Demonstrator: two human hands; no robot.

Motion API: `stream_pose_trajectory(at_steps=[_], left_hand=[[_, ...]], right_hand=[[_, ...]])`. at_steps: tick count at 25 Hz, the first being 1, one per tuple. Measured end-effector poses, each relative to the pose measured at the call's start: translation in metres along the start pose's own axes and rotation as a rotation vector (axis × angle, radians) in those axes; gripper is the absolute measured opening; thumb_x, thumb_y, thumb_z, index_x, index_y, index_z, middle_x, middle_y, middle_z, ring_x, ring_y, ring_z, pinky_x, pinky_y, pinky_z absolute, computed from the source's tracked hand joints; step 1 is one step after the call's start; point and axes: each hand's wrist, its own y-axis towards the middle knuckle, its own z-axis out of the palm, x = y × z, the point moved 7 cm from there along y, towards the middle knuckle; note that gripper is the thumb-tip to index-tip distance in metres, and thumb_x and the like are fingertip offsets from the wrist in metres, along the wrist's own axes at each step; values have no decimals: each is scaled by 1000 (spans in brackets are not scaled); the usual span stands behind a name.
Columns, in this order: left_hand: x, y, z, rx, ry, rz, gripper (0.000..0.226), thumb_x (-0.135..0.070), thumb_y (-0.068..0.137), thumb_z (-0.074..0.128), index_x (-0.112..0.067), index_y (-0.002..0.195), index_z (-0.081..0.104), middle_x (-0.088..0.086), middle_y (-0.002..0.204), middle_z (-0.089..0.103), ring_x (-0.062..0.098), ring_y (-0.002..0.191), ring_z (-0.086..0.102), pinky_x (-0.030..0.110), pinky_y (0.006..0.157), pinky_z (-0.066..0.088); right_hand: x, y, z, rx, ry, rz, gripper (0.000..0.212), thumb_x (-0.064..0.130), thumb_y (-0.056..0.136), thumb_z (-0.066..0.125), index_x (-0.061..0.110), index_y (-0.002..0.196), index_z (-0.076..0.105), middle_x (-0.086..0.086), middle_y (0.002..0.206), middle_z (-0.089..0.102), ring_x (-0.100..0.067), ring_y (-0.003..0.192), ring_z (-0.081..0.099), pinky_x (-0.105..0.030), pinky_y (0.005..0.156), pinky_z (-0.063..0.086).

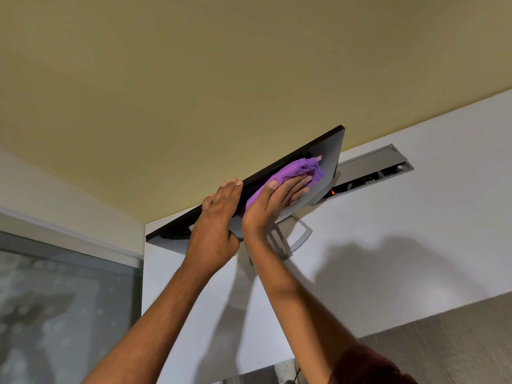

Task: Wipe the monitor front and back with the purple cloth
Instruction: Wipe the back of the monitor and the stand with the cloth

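Observation:
The monitor [331, 151] shows edge-on and tilted, its black rim running from lower left to upper right. Its grey back faces me. My left hand [219, 217] grips the top edge near the middle, fingers curled over the rim. My right hand [277, 202] lies flat on the grey back and presses the purple cloth [288, 171] against it. The cloth bunches up beyond my fingertips. A grey stand [291, 236] sticks out below the monitor, behind my right wrist. The screen side is hidden.
A white desk surface [388, 259] lies under the monitor, with a grey cable tray slot [371, 167] open behind it. A yellow wall [221, 65] rises beyond. A frosted glass panel [63, 314] stands at the left, grey carpet [457, 333] at the right.

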Motion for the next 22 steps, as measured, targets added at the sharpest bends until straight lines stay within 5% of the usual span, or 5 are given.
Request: stream_pose_trajectory(at_steps=[6,9,13,18,22], left_hand=[[0,0,0,-3,23,18,110,16,69,50,-19,169,19,0,177,14,12,164,5,39,134,12],[0,-4,3,-34,63,17,112,18,69,51,-17,169,16,0,178,10,13,165,1,43,134,10],[15,-27,-2,-106,102,-55,105,11,72,49,-16,169,19,-1,177,14,14,165,6,43,134,12],[65,-84,-25,-199,107,-200,110,21,67,42,-18,168,22,-4,177,16,13,165,6,45,134,12],[84,-109,-34,-229,42,-272,113,25,65,39,-20,168,23,-6,176,18,11,164,5,45,135,10]], right_hand=[[-12,-27,-4,234,-371,-448,70,26,113,38,-6,167,7,-24,177,2,-46,165,-2,-60,133,10],[-25,-29,-15,365,-651,-660,75,31,116,36,7,170,-10,-19,178,-9,-47,164,-2,-60,133,14],[-36,-9,-32,511,-926,-966,78,40,117,32,2,168,-12,-23,176,-15,-46,164,-8,-59,134,11],[-36,19,-46,683,-1005,-1312,88,40,112,54,4,171,-2,-20,178,-14,-44,164,-9,-58,134,5],[-7,40,-47,778,-908,-1706,78,19,105,65,9,170,24,-12,179,14,-37,166,10,-57,133,18]])
